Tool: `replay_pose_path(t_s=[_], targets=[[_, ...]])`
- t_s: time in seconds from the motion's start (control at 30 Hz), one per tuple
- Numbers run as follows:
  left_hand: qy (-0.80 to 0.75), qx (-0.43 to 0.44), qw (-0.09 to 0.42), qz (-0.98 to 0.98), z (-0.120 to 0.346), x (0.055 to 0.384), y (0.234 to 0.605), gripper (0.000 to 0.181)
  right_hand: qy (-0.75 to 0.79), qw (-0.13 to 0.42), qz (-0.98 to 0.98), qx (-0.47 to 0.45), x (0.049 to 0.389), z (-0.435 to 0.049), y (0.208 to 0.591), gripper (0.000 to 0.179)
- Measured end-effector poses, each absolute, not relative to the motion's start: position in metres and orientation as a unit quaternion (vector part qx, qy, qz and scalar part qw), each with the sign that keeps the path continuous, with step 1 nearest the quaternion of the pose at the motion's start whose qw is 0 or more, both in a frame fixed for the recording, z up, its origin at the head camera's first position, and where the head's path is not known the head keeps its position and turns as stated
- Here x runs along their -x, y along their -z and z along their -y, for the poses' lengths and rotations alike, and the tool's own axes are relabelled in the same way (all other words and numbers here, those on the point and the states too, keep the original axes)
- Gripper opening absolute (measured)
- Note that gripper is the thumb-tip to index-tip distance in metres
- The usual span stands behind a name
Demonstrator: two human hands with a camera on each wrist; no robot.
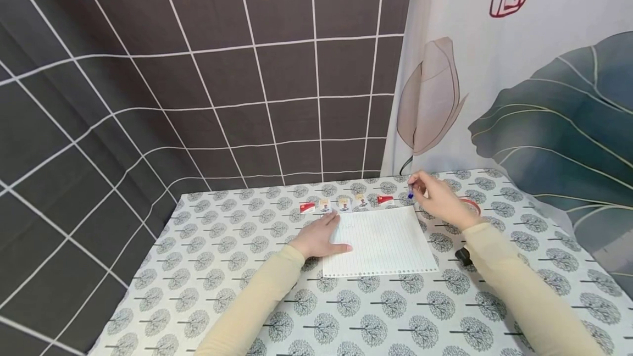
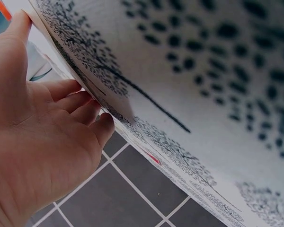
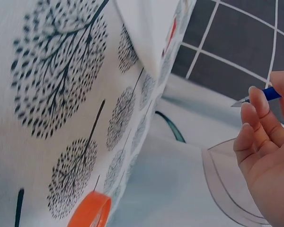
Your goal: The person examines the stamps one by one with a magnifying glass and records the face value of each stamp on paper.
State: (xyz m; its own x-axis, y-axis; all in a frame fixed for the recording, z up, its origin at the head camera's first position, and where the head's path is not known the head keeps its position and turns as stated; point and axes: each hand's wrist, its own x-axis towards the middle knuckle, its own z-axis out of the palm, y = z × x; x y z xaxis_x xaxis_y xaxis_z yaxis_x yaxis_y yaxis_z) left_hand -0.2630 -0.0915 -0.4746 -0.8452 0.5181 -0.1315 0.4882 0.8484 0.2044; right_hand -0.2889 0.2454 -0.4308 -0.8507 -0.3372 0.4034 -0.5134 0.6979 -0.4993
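A lined sheet of paper [image 1: 381, 246] with a row of punched holes along its near edge lies on the table. My left hand [image 1: 320, 238] rests on the sheet's left edge, fingers stretched toward the far corner and thumb spread over the lines. In the left wrist view the fingers of the left hand [image 2: 52, 123] extend along the surface, holding nothing. Beyond the sheet's far right corner, my right hand [image 1: 430, 196] is raised and pinches a blue pen [image 3: 270, 94] between thumb and fingers. The pen's pointed metal tip sticks out past the fingertips.
Behind the sheet stand small red-and-white pieces [image 1: 307, 207] and small picture cards [image 1: 344, 204] in a row. An orange-red ring [image 3: 91, 210] lies by the right forearm, and a black object [image 1: 463, 256] sits nearer. A tree-print cloth [image 1: 212, 279] covers the table; curtains hang behind.
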Motion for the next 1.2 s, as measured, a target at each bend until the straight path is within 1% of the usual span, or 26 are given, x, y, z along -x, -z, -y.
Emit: replay_pose_path(t_s=[0.13, 0.3, 0.5, 0.6, 0.7, 0.8, 0.93, 1.2], targets=[[-0.081, -0.261, 0.095, -0.957, 0.092, 0.264, 0.475, 0.1, -0.324, 0.144, 0.909, -0.221, 0.286, -0.24, 0.43, 0.013], [-0.082, -0.261, 0.097, -0.957, 0.092, 0.263, 0.473, 0.1, -0.338, 0.139, 0.908, -0.206, 0.285, -0.235, 0.433, 0.019], [-0.087, -0.26, 0.096, -0.957, 0.092, 0.262, 0.471, 0.099, -0.357, 0.104, 0.909, -0.188, 0.283, -0.231, 0.435, 0.025], [-0.086, -0.26, 0.096, -0.957, 0.092, 0.261, 0.471, 0.1, -0.371, 0.087, 0.908, -0.172, 0.282, -0.228, 0.436, 0.022], [-0.084, -0.26, 0.097, -0.957, 0.092, 0.261, 0.471, 0.1, -0.401, 0.077, 0.899, -0.157, 0.282, -0.224, 0.438, 0.015], [-0.083, -0.261, 0.099, -0.957, 0.092, 0.262, 0.47, 0.1, -0.422, 0.077, 0.891, -0.149, 0.282, -0.219, 0.441, 0.01], [-0.085, -0.261, 0.099, -0.956, 0.092, 0.261, 0.47, 0.1, -0.431, 0.081, 0.888, -0.138, 0.283, -0.21, 0.445, 0.009], [-0.083, -0.262, 0.097, -0.957, 0.091, 0.261, 0.47, 0.1, -0.448, 0.062, 0.883, -0.125, 0.282, -0.19, 0.454, 0.009]])
